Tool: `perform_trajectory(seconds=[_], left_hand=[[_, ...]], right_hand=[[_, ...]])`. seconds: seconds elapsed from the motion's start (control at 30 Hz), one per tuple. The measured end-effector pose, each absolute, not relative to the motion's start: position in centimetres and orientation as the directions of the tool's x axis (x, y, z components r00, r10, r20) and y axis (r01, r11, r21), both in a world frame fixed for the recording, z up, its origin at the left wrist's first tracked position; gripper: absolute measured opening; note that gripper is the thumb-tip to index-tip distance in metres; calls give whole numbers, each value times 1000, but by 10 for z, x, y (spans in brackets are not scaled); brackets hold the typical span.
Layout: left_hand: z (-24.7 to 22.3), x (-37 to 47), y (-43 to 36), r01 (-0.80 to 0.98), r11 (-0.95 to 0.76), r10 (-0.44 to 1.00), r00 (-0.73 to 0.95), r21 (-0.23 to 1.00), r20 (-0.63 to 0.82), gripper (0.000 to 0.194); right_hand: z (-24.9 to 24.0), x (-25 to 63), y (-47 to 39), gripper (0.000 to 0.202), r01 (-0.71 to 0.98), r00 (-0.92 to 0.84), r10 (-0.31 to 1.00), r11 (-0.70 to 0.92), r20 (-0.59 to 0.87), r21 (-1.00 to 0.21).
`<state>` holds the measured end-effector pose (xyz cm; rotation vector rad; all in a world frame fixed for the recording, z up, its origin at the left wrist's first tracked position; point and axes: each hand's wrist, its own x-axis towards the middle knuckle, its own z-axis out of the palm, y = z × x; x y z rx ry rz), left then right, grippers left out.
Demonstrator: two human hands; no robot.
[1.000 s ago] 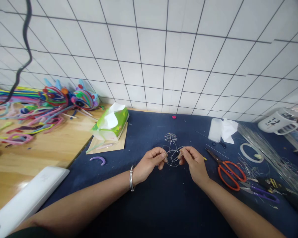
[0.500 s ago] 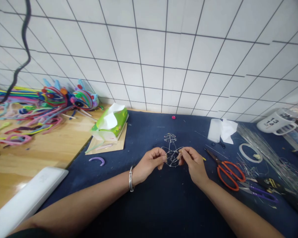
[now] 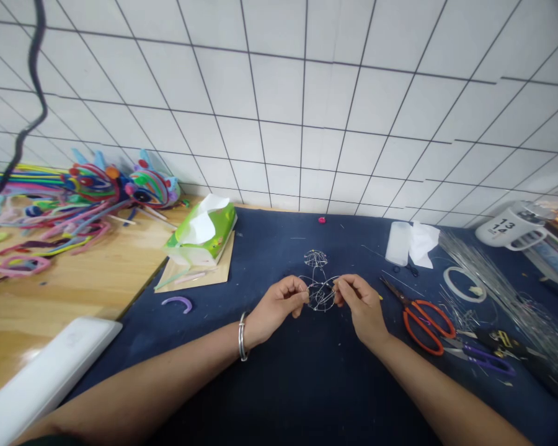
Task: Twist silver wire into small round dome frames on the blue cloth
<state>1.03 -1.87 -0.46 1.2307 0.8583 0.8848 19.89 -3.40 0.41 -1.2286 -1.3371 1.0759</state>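
Observation:
A silvery wire frame (image 3: 321, 300) with a small domed top and a rounder lower part stands over the dark blue cloth (image 3: 279, 384). My left hand (image 3: 283, 302), a bangle on its wrist, is closed with thumb and fingers pinching wire at the frame's left side. On the opposite side my right hand (image 3: 359, 305) also pinches wire between thumb and fingers. Loops of wire cross between the two hands. The exact points of grip are hidden behind the fingertips.
Right of my hands lie orange-handled scissors (image 3: 428, 322), purple snips (image 3: 486, 358), a wire coil (image 3: 465, 285) and a bundle of straight wires (image 3: 497, 279). A mug (image 3: 506, 226) is farther right. Leftward are a tissue pack (image 3: 202, 232), a purple curved piece (image 3: 179, 302) and pipe cleaners (image 3: 65, 223).
The whole view has shifted slightly, so things sit a little farther left. Both hands keep their pinch on the wire frame, with barely any movement.

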Motion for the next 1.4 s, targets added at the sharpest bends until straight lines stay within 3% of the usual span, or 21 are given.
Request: perform_trajectory(seconds=[0.4,0.8,0.93,1.17,1.4], left_hand=[[-7,10,-18,-85,94,921,386,992,-54,12],[-8,10,-19,-90,117,921,383,989,-74,14],[-8,10,-19,-106,136,922,377,985,-87,13],[-6,10,-20,-141,157,930,354,977,-98,11],[-6,11,-21,-131,167,924,367,977,-108,13]], right_hand=[[-1,201,-34,13,19,-35,990,140,140,-990],[0,202,-34,11,62,-69,990,129,125,-990],[3,202,-34,12,113,-118,982,157,144,-981],[-2,196,-33,41,255,-207,950,282,233,-925],[-3,193,-36,40,344,-167,956,286,242,-894]])
